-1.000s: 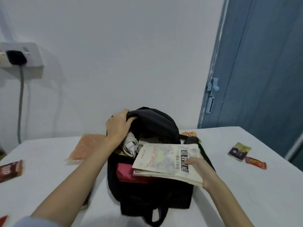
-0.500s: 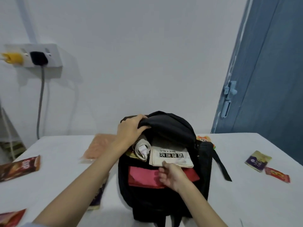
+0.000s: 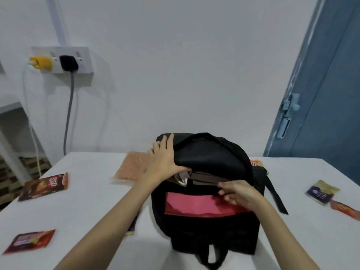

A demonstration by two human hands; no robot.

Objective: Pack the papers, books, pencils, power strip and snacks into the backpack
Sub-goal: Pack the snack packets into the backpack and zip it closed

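A black backpack stands upright in the middle of the white table, its main compartment open at the top. My left hand grips the top flap and holds it up, thumb under the flap's edge. My right hand is at the front rim of the opening with its fingers curled over the rim. Inside, only the top edge of a book shows, next to a white rolled cable. A pink sheet shows in the front pocket.
Snack packets lie around the bag: a brown one, a red one, an orange bag, a purple-yellow packet, a small red one. A wall socket is at the left, a blue door at the right.
My right hand has pushed the book down into the backpack until only its top edge shows. The hand has then moved up to the opening's rim. My left hand keeps holding the flap.
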